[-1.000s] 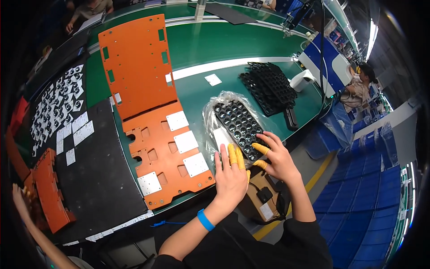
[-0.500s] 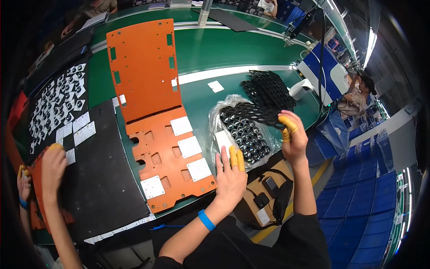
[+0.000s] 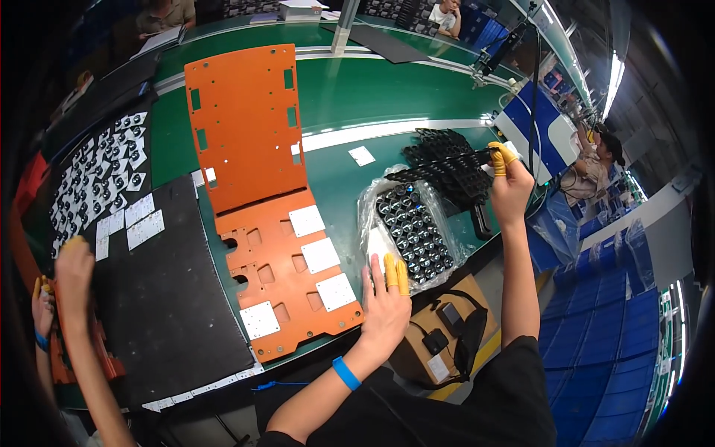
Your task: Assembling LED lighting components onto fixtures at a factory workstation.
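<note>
My right hand [image 3: 511, 192], with yellow finger cots, pinches the end of a black perforated sheet [image 3: 441, 165] and holds it raised over the far side of a clear plastic bag [image 3: 366, 216]. In the open bag sit rows of round, shiny black lens-like parts [image 3: 414, 237], beside a white block [image 3: 381, 240]. Fingers outstretched, my left hand [image 3: 384, 307] rests at the bag's near left edge, two fingers in yellow cots. Behind the bag lies a heap of similar black perforated sheets [image 3: 447, 141].
Left of the bag, a hinged orange fixture [image 3: 242, 127] stands open with white square boards [image 3: 335, 291] on its lower plate. Farther left are a black mat [image 3: 171, 298] and many small lens boards [image 3: 104, 167]. A co-worker's hand [image 3: 74, 272] moves there. A cardboard box [image 3: 417, 350] stands below the table edge.
My right hand has lifted the black perforated sheet up and to the right, uncovering more of the round parts. My left hand stays by the bag. The co-worker's hand shifted left.
</note>
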{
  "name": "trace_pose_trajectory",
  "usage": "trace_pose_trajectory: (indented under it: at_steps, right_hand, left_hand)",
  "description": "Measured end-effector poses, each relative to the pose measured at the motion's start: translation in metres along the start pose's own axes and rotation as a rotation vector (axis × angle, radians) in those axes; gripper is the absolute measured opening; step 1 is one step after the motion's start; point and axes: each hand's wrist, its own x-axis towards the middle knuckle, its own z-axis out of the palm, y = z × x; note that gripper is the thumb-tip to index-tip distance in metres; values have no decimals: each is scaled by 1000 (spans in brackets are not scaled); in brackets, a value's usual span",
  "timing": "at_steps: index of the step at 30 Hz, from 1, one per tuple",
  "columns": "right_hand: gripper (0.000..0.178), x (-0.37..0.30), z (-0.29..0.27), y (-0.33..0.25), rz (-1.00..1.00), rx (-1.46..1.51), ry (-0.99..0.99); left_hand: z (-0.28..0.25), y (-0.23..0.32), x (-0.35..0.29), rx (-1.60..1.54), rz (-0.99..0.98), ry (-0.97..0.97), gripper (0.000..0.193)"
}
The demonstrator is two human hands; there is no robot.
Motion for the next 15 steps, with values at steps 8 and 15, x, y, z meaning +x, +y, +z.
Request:
trace_pose_trajectory:
  at_steps: [8,15]
  right_hand:
    - [19,-8,3,17,99,61,-21]
    - [18,-21,-31,-1,-7,104,-358]
  left_hand:
    - [-5,1,-1,-84,5,4,70]
    - [-14,5,11,-203,-5,-21,74]
